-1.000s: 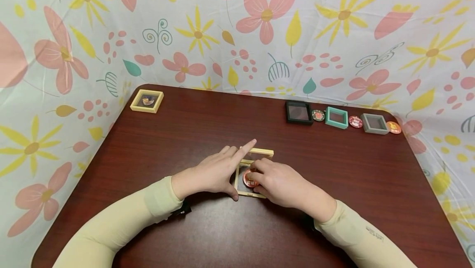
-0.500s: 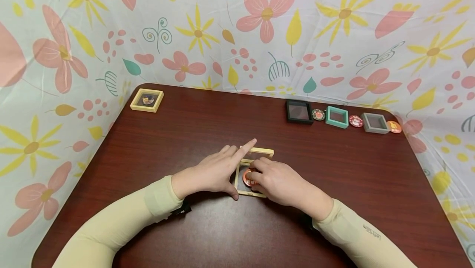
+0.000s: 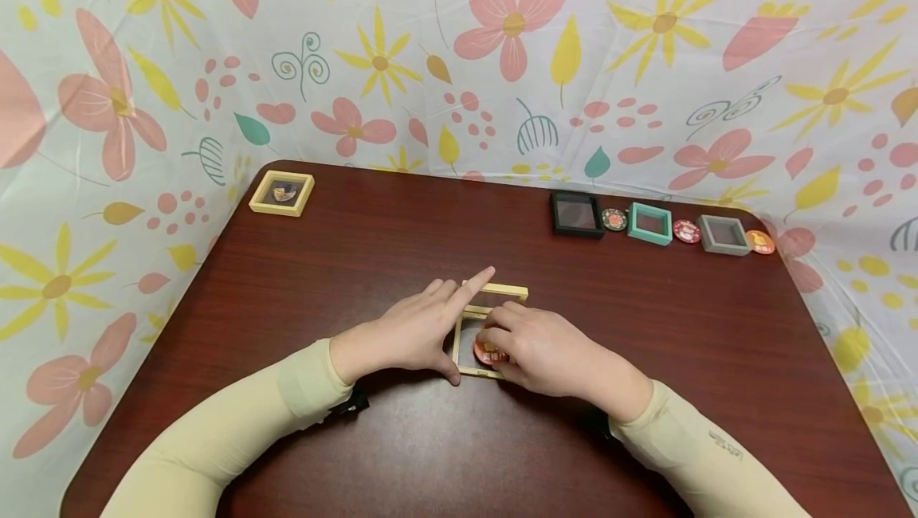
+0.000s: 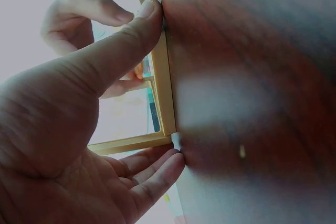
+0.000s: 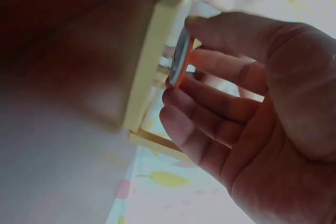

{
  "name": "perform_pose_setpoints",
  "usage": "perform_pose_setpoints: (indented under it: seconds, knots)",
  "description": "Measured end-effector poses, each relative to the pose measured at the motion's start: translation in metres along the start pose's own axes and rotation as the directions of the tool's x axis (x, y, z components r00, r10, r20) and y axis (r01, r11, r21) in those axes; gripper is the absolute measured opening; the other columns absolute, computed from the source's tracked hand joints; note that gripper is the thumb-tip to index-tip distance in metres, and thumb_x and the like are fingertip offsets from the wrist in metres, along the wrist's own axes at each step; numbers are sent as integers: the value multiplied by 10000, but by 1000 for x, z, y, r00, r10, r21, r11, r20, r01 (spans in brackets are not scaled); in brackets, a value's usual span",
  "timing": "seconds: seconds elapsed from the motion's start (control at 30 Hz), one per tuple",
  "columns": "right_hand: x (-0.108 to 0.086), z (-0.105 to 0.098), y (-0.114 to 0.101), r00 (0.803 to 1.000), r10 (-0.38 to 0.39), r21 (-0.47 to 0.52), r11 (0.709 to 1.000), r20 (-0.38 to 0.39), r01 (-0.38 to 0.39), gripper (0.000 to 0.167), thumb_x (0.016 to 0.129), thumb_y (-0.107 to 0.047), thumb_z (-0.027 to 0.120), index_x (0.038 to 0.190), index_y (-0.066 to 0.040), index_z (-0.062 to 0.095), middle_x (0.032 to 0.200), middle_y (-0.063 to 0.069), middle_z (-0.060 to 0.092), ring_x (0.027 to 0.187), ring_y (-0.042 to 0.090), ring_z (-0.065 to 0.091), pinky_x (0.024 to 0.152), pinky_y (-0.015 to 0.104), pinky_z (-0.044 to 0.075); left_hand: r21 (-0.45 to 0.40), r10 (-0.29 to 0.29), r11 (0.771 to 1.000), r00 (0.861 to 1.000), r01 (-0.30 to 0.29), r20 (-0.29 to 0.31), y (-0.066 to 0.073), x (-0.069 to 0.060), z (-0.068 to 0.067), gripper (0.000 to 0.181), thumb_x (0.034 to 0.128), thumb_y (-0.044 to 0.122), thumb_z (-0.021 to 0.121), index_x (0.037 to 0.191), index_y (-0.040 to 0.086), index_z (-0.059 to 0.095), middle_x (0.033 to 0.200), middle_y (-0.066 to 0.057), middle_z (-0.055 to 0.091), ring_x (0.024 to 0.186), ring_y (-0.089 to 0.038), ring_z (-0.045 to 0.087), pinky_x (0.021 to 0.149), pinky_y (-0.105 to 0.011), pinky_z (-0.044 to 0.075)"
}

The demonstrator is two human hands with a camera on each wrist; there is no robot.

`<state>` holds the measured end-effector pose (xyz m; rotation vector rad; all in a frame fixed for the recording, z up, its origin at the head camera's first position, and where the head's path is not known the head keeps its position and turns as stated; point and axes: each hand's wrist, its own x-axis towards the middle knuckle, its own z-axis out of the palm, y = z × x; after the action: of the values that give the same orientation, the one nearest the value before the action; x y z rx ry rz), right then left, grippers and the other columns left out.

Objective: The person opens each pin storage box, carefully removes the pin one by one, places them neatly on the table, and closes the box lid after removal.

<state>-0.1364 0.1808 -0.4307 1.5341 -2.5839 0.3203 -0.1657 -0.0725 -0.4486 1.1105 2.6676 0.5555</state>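
Observation:
A pale yellow hinged display frame [image 3: 456,351] lies opened out on the table, its raised lid [image 3: 508,289] on the far side. My left hand [image 3: 409,335] holds its left side, thumb at the near corner and index finger stretched over the lid. In the left wrist view the thumb presses the frame's rail [image 4: 164,87]. My right hand [image 3: 548,349] pinches a round orange-red badge [image 3: 488,352] over the frame's clear film. The right wrist view shows the badge [image 5: 182,59] tilted on edge between thumb and fingertips; fingers partly hide it in the head view.
At the back left stands another yellow frame [image 3: 265,206] with a round item inside. A row at the back right has a black frame [image 3: 577,215], teal frame [image 3: 650,224], grey frame [image 3: 724,236] and several round badges [image 3: 686,231]. A patterned cloth [image 3: 430,64] rises behind the table.
The badge has shifted slightly towards the near right and tilted in my right hand's grip. My left hand keeps its place on the frame.

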Motion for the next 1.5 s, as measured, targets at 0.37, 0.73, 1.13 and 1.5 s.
perform_pose_setpoints:
  seconds: [0.37,0.73,1.13,1.5]
  knots:
    - [-24,-68,8,997,37,94,995,-71,-30,450,869,-212,889,1300,-137,786,1284,-29,678,1143,148,668,871,427,616,9,3,1000,1000,-3,-1,0,1,1,1721,580,533,1114,1788,367,-101,1315,-73,601,1241,-229,536,893,-391,592]
    - [-79,-115,75,912,320,4,944,-256,-330,528,752,-91,938,1265,-90,810,1246,57,698,1103,268,665,907,413,470,16,-7,1000,1000,7,-3,-1,0,1,1724,579,521,1116,1779,407,-116,1279,-48,597,1214,-205,538,820,-378,596]
    - [-193,-115,181,554,830,58,557,-62,-828,522,992,-213,821,1401,70,662,1358,365,546,1107,528,582,902,679,444,8,7,1000,1000,-7,-5,2,1,1,1713,586,511,1117,1783,400,-104,1307,-52,605,1261,-217,536,863,-394,598]
    - [-262,-101,212,432,901,70,433,-37,-899,529,1014,-159,766,1384,173,585,1258,471,581,1055,609,570,915,736,437,10,-11,1000,1000,10,4,3,-1,-1,1705,588,512,1117,1786,394,-90,1274,-40,606,1218,-207,535,854,-388,593]
